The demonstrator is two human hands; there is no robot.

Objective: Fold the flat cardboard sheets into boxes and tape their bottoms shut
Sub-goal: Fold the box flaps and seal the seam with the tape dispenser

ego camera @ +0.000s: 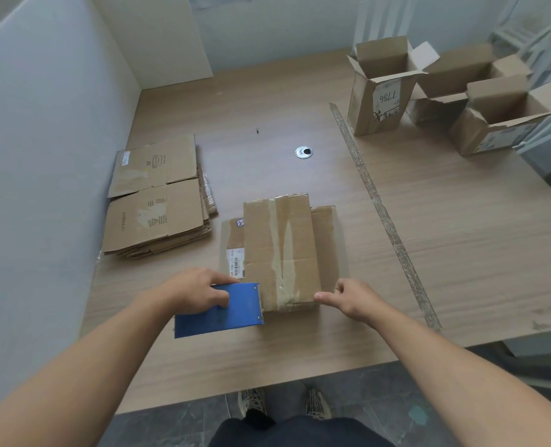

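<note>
Box (pixel 280 253): taped side up, mid-bench (pixel 429 237)
Left grip (pixel 200 290): curled round the blue tape dispenser (pixel 222 309), whose front touches the box's near edge
Right grip (pixel 351 300): fingers curled, thumb tip at the box's near right corner; cannot tell if it pinches
Flat sheets (pixel 158 198): stacked left, by the wall

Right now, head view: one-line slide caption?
Left hand grips blue tape dispenser at near edge of the taped box; right hand braces its corner; flat sheets stacked left.
</note>
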